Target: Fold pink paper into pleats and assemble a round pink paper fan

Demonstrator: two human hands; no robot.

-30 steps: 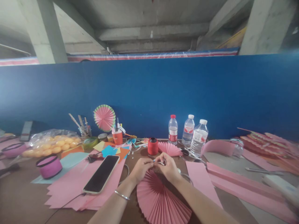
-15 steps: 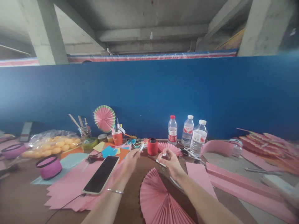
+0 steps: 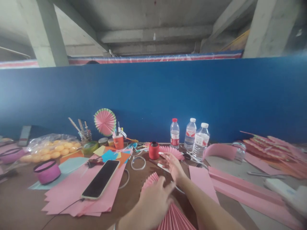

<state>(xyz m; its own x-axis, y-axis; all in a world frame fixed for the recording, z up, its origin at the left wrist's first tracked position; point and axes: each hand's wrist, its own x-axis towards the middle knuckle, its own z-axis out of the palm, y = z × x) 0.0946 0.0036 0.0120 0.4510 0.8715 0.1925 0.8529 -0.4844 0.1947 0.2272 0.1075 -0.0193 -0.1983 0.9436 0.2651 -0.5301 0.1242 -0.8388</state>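
My left hand (image 3: 154,201) is over the pink pleated paper fan (image 3: 176,217) and hides much of it. Motion smears its fingers, so I cannot make out whether they grip anything. Slightly farther off, my right hand (image 3: 174,166) has its fingers stretched and apart, with a small white spot at the fingertips that I cannot identify. Close beneath those fingers lies a slim white strip (image 3: 163,167). Behind the hand stand a red spool-like object (image 3: 153,150) and a smaller pink pleated paper piece (image 3: 171,152).
A phone (image 3: 101,179) rests on pink paper sheets (image 3: 64,198) at left. White rings (image 3: 138,163) lie beside them. Several water bottles (image 3: 200,142) and a red cup (image 3: 118,142) stand before the blue partition (image 3: 144,95). Folded pink paper strips (image 3: 249,195) extend rightward.
My left hand has come back from beside the red object to the pleated fan, uncovering white rings. My right hand's fingers have spread from a pinch. The view has shifted slightly.
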